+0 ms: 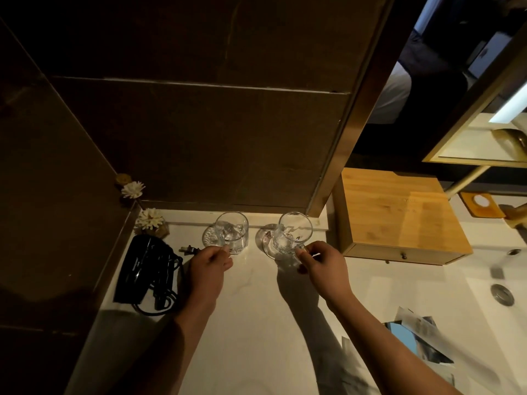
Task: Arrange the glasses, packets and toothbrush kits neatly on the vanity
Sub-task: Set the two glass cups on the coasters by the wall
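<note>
Two clear glasses stand near the back of the white vanity top (251, 323). The left glass (232, 233) sits upright by a round clear coaster (210, 238); my left hand (209, 270) has its fingertips at the glass's base. The right glass (292, 238) leans, tilted on a second coaster (266, 240); my right hand (322, 269) pinches it low on its near side. Several packets (419, 340) lie in a loose, blurred heap at the front right. No toothbrush kits can be made out.
A black hair dryer (145, 269) with coiled cord and plug lies at the left. A white flower ornament (150, 220) stands in the back left corner. A wooden drawer box (399, 218) sits right of the glasses. The sink drain (502, 294) is at far right.
</note>
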